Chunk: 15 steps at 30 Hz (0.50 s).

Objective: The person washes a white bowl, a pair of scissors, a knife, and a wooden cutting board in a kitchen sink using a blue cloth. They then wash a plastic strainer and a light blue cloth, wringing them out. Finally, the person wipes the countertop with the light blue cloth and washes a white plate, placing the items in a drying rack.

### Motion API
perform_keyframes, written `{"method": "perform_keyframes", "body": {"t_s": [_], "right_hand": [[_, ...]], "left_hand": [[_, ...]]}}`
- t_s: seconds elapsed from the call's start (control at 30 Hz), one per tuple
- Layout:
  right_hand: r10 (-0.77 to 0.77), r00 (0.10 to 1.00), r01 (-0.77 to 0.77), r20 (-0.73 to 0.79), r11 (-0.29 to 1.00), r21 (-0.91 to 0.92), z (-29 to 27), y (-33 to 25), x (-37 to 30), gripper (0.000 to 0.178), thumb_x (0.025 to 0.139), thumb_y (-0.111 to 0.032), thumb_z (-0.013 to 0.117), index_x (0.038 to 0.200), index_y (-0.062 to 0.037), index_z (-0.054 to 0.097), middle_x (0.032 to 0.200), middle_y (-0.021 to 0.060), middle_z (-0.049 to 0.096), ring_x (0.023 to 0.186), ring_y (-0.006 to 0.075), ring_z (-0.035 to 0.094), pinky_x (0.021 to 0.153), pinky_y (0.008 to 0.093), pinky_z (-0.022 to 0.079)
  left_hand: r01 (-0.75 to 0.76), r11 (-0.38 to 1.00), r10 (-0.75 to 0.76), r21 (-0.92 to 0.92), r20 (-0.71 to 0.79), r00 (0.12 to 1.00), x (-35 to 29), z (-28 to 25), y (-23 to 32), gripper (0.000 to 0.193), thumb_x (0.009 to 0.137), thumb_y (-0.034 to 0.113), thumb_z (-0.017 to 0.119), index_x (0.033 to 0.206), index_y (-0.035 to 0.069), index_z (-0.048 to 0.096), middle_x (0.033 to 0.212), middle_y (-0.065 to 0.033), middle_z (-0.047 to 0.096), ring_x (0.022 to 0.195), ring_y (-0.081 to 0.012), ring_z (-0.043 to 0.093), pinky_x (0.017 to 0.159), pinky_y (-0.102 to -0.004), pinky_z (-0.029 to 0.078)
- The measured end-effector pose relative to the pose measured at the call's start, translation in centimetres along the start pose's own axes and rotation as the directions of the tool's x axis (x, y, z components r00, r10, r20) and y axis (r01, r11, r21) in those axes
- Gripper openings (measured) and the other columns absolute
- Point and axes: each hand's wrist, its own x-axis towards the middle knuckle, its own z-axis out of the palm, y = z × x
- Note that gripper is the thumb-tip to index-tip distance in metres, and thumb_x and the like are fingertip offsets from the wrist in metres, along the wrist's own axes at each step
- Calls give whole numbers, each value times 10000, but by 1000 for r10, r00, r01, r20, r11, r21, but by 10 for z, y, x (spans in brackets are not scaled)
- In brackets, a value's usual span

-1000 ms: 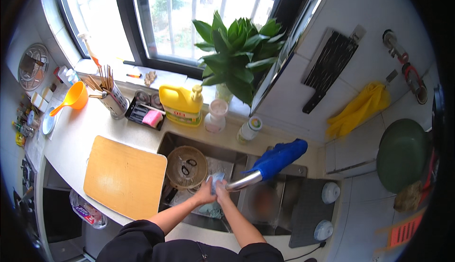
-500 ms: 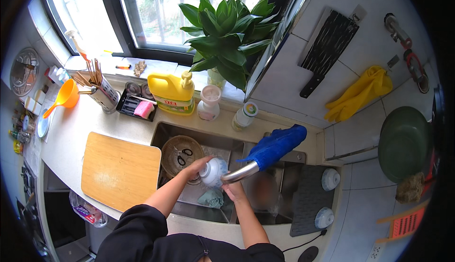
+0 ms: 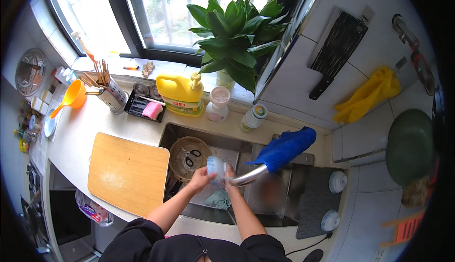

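Observation:
Over the left basin of the sink point(image 3: 236, 146), a white and pale blue bowl point(image 3: 216, 168) is tipped on its side between my hands. My left hand point(image 3: 201, 180) grips its left side. My right hand point(image 3: 229, 174) is on the bowl's right side, close to the mouth of the metal faucet point(image 3: 250, 176); its fingers are partly hidden by the bowl and spout. Water appears to run over the bowl, though blurred. Beneath my hands lies a wet green cloth point(image 3: 219, 199). Behind my left hand, a brown strainer basket point(image 3: 178, 147) holds black-handled scissors point(image 3: 192, 158).
A blue cover point(image 3: 286, 148) wraps the faucet. Two bowls point(image 3: 337, 182) rest on a grey drying mat point(image 3: 315, 203) at the right. Left of the sink lies a wooden cutting board point(image 3: 128, 174). A yellow detergent jug point(image 3: 179, 95) and a pump bottle point(image 3: 218, 104) stand behind.
The bowl has turned on its side and risen slightly, away from me. My right hand has shifted up beside it. The whole view has swung a little, moving the surroundings rightward.

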Motion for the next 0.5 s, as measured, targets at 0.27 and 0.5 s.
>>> {"method": "perform_keyframes", "body": {"t_s": [0.27, 0.5], "right_hand": [[136, 990, -140, -46, 985, -106, 15, -32, -60, 420, 819, -269, 609, 1127, -14, 481, 987, 82, 555, 934, 162, 528, 716, 290, 474], [-31, 999, 26, -40, 992, -127, -7, -28, -70, 266, 766, -194, 681, 942, -15, 593, 864, 59, 612, 769, 116, 588, 606, 246, 494]], "left_hand": [[-327, 569, 320, 755, 164, 933, -23, 2, 7, 178, 704, 114, 629, 726, -28, 523, 738, -210, 556, 690, -382, 516, 613, -411, 417], [-347, 634, 154, 691, 327, 933, -38, 19, 17, 192, 744, 103, 640, 903, 6, 595, 832, -163, 595, 773, -250, 577, 703, -339, 456]]}}
